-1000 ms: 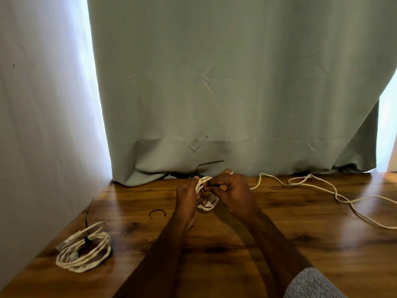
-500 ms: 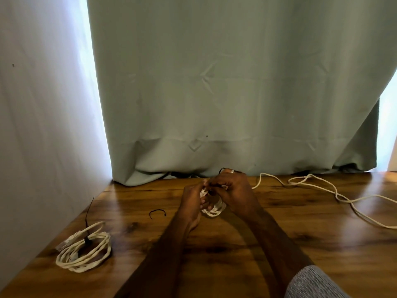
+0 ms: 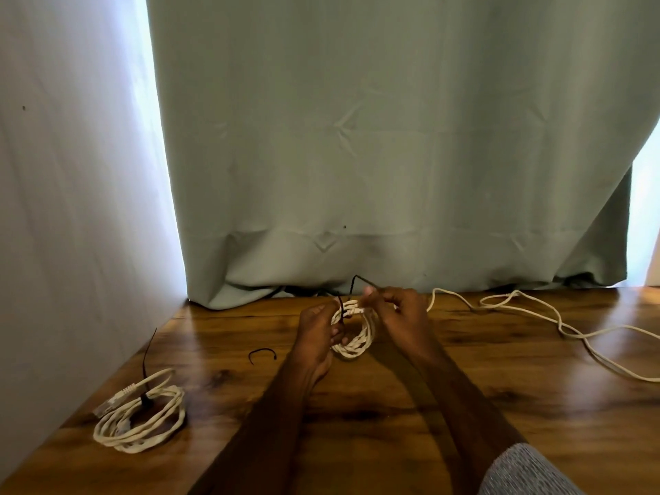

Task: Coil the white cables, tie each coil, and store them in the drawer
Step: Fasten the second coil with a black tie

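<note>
**Both hands at a white coil, black tie around it**

Head view: the left hand [image 3: 318, 334] grips the small white coil [image 3: 357, 334] just above the wooden table [image 3: 464, 405], fingers curled round its left side. The right hand [image 3: 396, 312] pinches the black tie [image 3: 357, 284] looped round the coil's top. 1 tied coil [image 3: 139, 419] lies at the table's left, 1 loose white cable [image 3: 571, 330] trails to the right, and a spare black tie [image 3: 262, 354] lies between.
</note>
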The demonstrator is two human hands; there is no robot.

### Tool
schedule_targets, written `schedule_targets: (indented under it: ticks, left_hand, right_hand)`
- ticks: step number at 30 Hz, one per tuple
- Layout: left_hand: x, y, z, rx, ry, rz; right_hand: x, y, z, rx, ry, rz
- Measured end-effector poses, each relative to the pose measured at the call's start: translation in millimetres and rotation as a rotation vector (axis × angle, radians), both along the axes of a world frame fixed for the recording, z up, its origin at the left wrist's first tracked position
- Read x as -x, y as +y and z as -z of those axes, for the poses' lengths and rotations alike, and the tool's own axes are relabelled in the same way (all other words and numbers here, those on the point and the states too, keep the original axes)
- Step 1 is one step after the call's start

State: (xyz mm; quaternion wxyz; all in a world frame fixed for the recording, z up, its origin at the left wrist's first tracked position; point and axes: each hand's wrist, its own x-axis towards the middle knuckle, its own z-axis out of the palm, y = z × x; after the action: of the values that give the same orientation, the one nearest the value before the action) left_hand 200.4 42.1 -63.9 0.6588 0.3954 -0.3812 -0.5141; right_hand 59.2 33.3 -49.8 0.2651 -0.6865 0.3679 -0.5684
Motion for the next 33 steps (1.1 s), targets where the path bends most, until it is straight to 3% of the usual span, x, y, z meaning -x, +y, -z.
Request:
schedule_targets:
  ticks: [4, 8, 14, 17, 26, 33]
  left_hand:
    - [3, 3, -2, 0.014, -0.037, 0.039]
    - [2, 2, 0, 0.033, -0.103, 0.083]
    - [5, 1, 5, 0.083, -0.235, 0.143]
    - [9, 0, 5, 0.095, -0.254, 0.158]
    - [14, 2, 6, 0.071, -0.386, 0.163]
    - [12, 4, 5, 0.043, -0.353, 0.147]
  right_hand:
    - [5, -5, -6, -0.297, -0.175, -0.02]
    - [7, -8, -3, -0.339, -0.227, -0.096]
    - [12, -16, 5, -0.135, -0.063, -0.011]
    - [9, -18, 4, -0.057, -0.051, 0.09]
    - [6, -17, 2, 0.096, -0.038, 0.113]
    - [7, -16, 3, 0.168, -0.064, 0.095]
